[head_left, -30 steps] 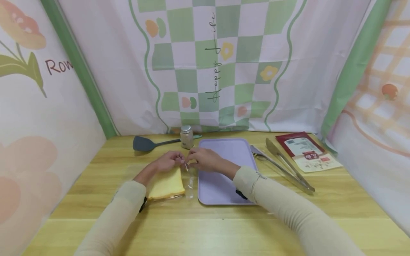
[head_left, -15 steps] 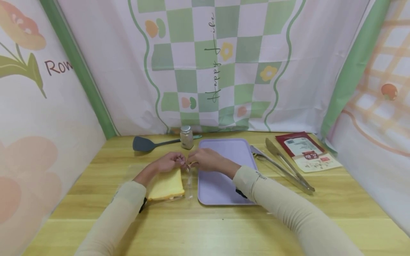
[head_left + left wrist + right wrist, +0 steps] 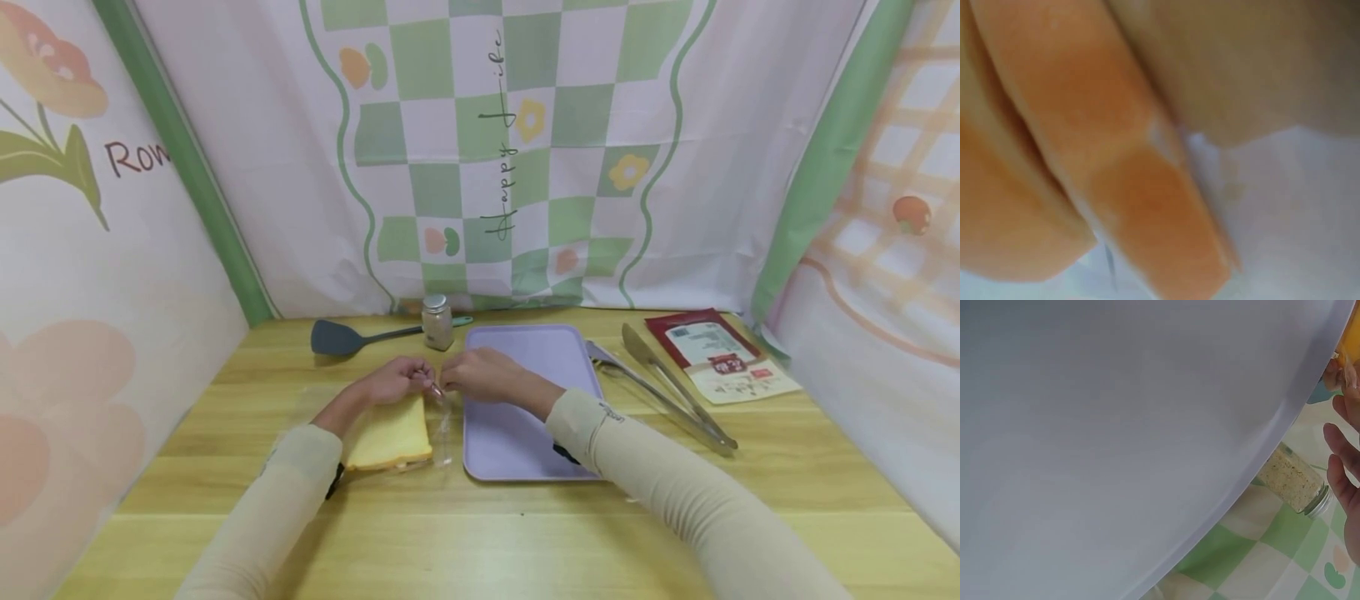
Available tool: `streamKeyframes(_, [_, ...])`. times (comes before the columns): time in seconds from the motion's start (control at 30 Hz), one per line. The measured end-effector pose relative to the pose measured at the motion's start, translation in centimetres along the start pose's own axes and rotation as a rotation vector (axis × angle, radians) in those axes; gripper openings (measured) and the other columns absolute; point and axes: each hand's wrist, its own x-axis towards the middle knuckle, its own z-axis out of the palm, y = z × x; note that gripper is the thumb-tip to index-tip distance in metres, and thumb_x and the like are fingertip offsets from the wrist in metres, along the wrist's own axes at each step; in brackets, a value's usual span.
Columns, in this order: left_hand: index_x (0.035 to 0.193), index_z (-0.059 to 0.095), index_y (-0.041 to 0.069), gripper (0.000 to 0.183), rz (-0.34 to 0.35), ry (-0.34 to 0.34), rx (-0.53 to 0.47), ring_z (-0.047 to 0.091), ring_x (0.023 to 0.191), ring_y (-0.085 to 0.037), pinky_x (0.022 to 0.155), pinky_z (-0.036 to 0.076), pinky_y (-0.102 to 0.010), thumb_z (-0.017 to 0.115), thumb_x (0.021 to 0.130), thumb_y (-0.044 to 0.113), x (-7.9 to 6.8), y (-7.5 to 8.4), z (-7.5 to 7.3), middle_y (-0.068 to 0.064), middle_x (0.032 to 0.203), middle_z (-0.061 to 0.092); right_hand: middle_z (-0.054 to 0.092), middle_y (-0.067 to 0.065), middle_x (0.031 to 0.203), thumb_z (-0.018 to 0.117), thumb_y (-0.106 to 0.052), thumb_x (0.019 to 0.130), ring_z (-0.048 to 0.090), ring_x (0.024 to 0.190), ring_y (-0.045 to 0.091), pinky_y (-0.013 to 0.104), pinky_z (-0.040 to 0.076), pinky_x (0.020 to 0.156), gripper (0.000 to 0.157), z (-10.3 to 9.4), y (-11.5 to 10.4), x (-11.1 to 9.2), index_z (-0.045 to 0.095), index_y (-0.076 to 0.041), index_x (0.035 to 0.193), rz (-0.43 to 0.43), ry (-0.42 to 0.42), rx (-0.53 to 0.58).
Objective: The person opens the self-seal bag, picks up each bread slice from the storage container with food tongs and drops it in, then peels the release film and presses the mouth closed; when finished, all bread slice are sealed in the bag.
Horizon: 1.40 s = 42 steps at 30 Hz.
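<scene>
A stack of bread slices (image 3: pixel 390 437), pale yellow with an orange-brown crust, lies on the table inside a clear plastic bag (image 3: pixel 444 437). In the left wrist view the crusts (image 3: pixel 1160 212) fill much of the picture, close and blurred. My left hand (image 3: pixel 393 379) is over the bread's far edge and pinches the bag's gathered end. Facing it, fingertips almost meeting, my right hand (image 3: pixel 483 373) pinches the same plastic between thumb and forefinger. In the right wrist view the other fingers of the right hand (image 3: pixel 1347 462) are loosely bent. What lies between the fingertips is too small to make out.
Under the right forearm lies a purple tray (image 3: pixel 525 450). Behind the hands stand a jar with a metal lid (image 3: pixel 437 325) and a dark spatula (image 3: pixel 337 337). Metal tongs (image 3: pixel 675 400) and a red-and-cream packet (image 3: pixel 720 358) are at the right. A curtain (image 3: pixel 480 167) closes off the back.
Both hands stay at the same spot. The right fingers shift slightly and close in at the bag's end; the loose plastic between the hands moves a little. The bread stays put.
</scene>
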Motion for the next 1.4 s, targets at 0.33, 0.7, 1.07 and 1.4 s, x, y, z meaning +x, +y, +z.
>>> streamKeyframes(0.33, [0.101, 0.058, -0.006, 0.010, -0.021, 0.023, 0.057, 0.065, 0.095, -0.019, 0.086, 0.050, -0.029, 0.049, 0.100, -0.001, 0.05, 0.17, 0.04, -0.012, 0.096, 0.072, 0.063, -0.006, 0.085, 0.065, -0.009, 0.090, 0.056, 0.070, 0.009, 0.028, 0.048, 0.057, 0.013, -0.63, -0.53, 0.11, 0.062, -0.018, 0.081, 0.082, -0.091, 0.034])
streamKeyframes(0.7, [0.100, 0.056, -0.006, 0.010, 0.000, 0.003, 0.020, 0.067, 0.099, -0.026, 0.094, 0.050, -0.034, 0.047, 0.099, -0.002, -0.05, 0.11, 0.20, -0.018, 0.100, 0.072, 0.048, -0.008, 0.084, 0.067, 0.000, 0.079, 0.049, 0.072, 0.009, 0.025, 0.042, 0.055, 0.027, -0.19, -0.85, 0.29, 0.049, -0.020, 0.084, 0.184, -0.192, 0.047])
streamKeyframes(1.07, [0.101, 0.056, -0.007, 0.011, 0.013, 0.004, 0.034, 0.068, 0.100, -0.029, 0.095, 0.050, -0.036, 0.048, 0.099, -0.001, 0.00, 0.00, 0.15, -0.019, 0.099, 0.072, 0.058, -0.007, 0.093, 0.062, -0.006, 0.092, 0.057, 0.077, 0.011, 0.028, 0.049, 0.063, 0.015, -0.09, -0.71, -0.12, 0.059, -0.019, 0.098, 0.267, -0.132, 0.158])
streamKeyframes(1.4, [0.101, 0.060, -0.004, 0.012, -0.048, 0.058, 0.081, 0.063, 0.091, -0.017, 0.092, 0.049, -0.036, 0.050, 0.097, 0.001, 0.08, 0.16, 0.20, -0.007, 0.091, 0.069, 0.070, -0.004, 0.087, 0.066, -0.014, 0.089, 0.062, 0.073, 0.008, 0.023, 0.052, 0.064, 0.011, -0.70, -0.02, -0.11, 0.072, -0.011, 0.097, 0.398, 0.070, 0.538])
